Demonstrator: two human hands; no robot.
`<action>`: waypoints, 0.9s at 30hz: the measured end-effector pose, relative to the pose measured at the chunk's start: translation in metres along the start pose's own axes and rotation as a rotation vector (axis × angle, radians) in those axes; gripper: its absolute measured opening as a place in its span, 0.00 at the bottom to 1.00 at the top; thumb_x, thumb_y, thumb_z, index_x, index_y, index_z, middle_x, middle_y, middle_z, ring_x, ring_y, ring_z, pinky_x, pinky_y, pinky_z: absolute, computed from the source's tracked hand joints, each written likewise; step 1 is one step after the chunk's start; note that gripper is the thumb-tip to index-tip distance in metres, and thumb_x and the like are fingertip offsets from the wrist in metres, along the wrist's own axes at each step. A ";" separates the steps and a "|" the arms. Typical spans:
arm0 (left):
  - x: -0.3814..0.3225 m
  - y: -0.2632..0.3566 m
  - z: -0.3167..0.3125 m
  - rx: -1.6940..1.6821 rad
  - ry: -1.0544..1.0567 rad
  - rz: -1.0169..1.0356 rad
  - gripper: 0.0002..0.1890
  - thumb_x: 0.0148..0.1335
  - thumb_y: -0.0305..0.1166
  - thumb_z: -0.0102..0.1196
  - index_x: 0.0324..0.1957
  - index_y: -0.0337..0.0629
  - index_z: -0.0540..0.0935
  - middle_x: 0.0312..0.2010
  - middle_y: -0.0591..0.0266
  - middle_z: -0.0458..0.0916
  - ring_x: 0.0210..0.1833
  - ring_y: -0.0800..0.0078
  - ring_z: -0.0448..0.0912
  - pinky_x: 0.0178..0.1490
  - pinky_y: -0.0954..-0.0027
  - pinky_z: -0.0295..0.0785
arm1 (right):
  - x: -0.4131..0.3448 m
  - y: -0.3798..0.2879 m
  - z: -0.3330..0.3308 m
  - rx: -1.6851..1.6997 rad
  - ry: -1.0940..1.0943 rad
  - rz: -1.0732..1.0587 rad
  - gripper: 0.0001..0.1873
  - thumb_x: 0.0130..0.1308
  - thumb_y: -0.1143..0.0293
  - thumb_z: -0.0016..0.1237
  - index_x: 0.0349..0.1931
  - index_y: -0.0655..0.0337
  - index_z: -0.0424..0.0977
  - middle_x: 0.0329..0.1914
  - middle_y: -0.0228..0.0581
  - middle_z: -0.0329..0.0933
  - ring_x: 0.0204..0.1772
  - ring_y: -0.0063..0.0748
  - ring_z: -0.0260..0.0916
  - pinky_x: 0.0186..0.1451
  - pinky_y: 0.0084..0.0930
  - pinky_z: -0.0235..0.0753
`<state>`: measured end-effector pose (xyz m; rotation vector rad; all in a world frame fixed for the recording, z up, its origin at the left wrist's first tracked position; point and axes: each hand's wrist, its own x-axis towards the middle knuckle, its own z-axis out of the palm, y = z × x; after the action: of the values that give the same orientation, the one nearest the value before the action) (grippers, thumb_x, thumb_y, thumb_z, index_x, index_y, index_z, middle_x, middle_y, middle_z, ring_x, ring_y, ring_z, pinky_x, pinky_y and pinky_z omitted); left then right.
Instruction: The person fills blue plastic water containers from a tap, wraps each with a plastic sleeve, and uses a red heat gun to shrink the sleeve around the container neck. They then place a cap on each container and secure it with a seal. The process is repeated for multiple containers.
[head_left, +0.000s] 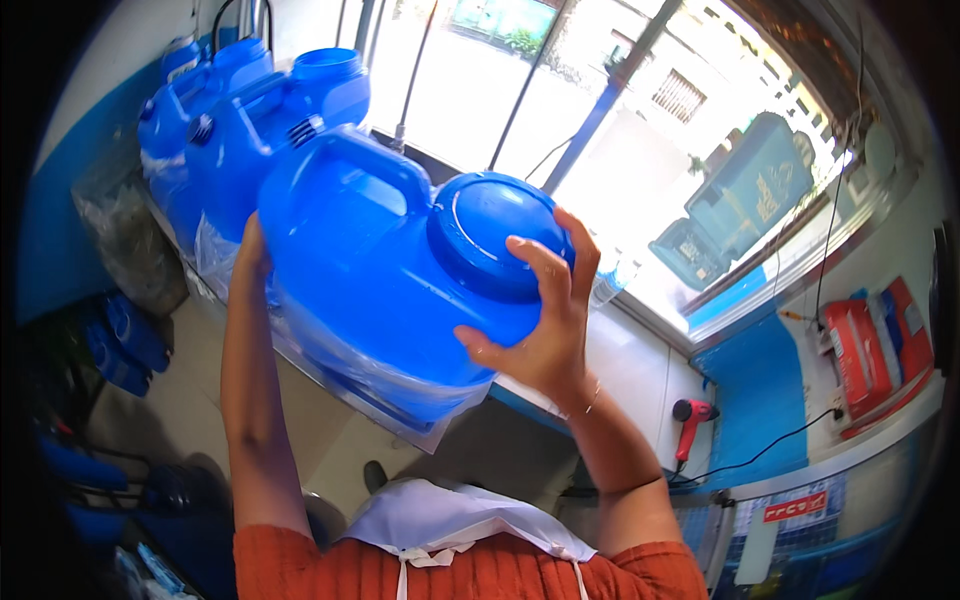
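A large blue plastic water jug (352, 270) with a molded handle lies before me, tilted, a clear plastic bag around its lower part. Its wide round blue cap (502, 225) is on. The fingers of my right hand (547, 322) curve over the cap's right edge, the thumb by the jug's shoulder. My left hand (255, 244) is against the jug's left side, its fingers mostly hidden behind it. A small ribbed blue cap (305, 131) shows at the jug's upper left.
More blue jugs (232, 150) stand at the upper left, one with an uncapped wide mouth (328, 64). A pink heat gun (691, 424) with a black cord lies on the white counter (622, 360) at right. Barred windows are ahead; a filled plastic bag (135, 240) stands at left.
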<state>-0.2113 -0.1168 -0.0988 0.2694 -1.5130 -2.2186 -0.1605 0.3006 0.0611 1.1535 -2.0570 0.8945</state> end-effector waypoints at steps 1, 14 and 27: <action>-0.018 -0.002 -0.004 -0.028 0.070 0.002 0.20 0.71 0.42 0.44 0.51 0.36 0.77 0.43 0.58 0.80 0.43 0.69 0.80 0.41 0.66 0.78 | 0.004 0.016 -0.009 0.043 0.004 -0.031 0.43 0.37 0.61 0.73 0.58 0.47 0.67 0.70 0.57 0.45 0.73 0.69 0.46 0.66 0.56 0.65; -0.209 -0.060 0.120 -0.175 0.258 0.134 0.28 0.73 0.47 0.40 0.64 0.36 0.67 0.57 0.54 0.73 0.58 0.64 0.74 0.60 0.63 0.70 | -0.040 0.122 -0.094 0.025 0.216 0.075 0.45 0.32 0.48 0.76 0.55 0.45 0.70 0.68 0.52 0.53 0.67 0.57 0.61 0.59 0.46 0.76; -0.263 -0.128 0.287 0.039 -0.056 0.064 0.22 0.73 0.44 0.38 0.56 0.36 0.73 0.51 0.57 0.77 0.50 0.67 0.77 0.56 0.65 0.72 | -0.179 0.182 -0.230 -0.237 0.440 0.274 0.35 0.44 0.57 0.69 0.55 0.51 0.73 0.66 0.53 0.59 0.68 0.55 0.60 0.63 0.46 0.68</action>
<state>-0.1238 0.2828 -0.1286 0.1697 -1.5740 -2.1654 -0.2023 0.6383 0.0111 0.5011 -1.9082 0.9056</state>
